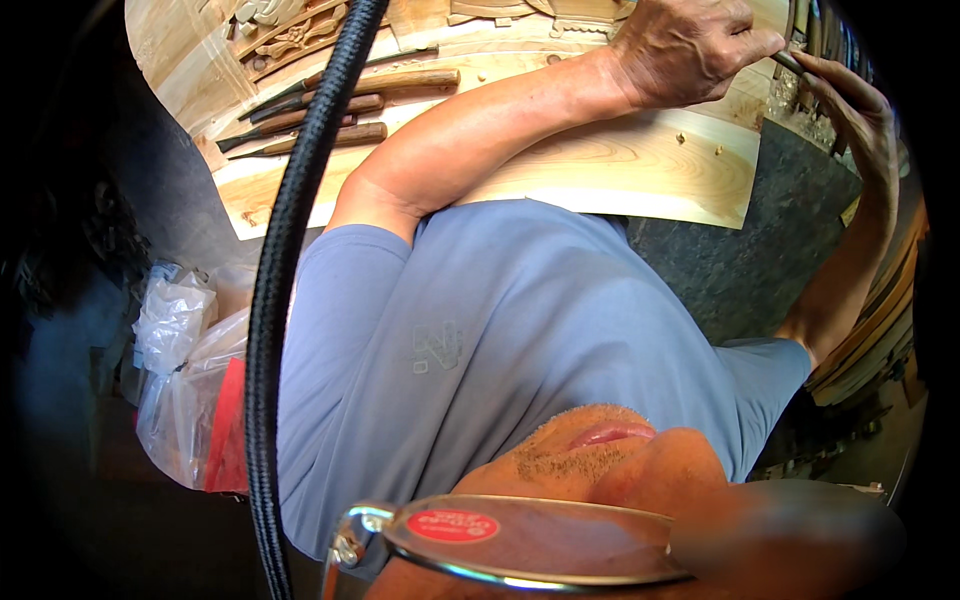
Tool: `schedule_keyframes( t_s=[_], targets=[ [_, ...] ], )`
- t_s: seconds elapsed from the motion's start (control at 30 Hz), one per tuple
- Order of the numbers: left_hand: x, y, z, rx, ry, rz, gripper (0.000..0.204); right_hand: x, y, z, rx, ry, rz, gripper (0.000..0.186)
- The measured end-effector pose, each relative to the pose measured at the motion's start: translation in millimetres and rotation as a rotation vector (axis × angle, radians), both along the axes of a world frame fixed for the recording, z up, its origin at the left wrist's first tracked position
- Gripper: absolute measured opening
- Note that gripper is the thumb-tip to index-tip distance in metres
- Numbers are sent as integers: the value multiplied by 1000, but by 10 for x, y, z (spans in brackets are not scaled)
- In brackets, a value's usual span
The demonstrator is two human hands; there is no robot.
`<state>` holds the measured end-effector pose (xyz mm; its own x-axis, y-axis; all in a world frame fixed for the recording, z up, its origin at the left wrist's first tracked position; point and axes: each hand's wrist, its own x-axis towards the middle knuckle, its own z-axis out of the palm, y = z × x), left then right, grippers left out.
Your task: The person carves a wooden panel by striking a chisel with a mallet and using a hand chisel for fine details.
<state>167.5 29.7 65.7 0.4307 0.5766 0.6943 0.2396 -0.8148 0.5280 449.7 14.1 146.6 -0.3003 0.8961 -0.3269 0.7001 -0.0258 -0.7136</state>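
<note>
At the top right my two hands meet around a thin dark rod [788, 63], of which only a short length shows. Its ends are hidden, so I cannot make out what kind of tool it is. My left hand [690, 50] is closed, the forearm reaching across the wooden workbench to the rod's left end. My right hand [862, 115] grips the other end between thumb and fingers, with the fingers fairly straight. Several carving chisels [400, 82] with wooden handles lie side by side on the bench, left of my left forearm.
Carved wooden pieces [300, 40] lie at the bench's far side. A pale board [640, 175] forms its near edge, with small wood chips on it. Stacked boards [870, 310] stand at the right. A tied clear plastic bag [172, 340] is at the left, and a black braided cable [285, 250] crosses the view.
</note>
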Motion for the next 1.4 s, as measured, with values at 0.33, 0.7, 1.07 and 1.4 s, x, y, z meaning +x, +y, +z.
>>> schedule_keyframes(
  t_s=[0.33,0.7,1.07,1.4],
  targets=[
    [-2,-51,6,-93,3,-33,20,-43,-183,-162,37,93,-57,31],
    [-23,-86,31,-62,149,-20,11,-145,-600,-517,89,275,-224,30],
    [11,-163,-117,29,212,94,60,-912,-1303,-540,177,343,-530,28],
    [-82,-150,4,295,59,-83,45,-1237,-1599,-441,136,444,-800,18]
  ],
)
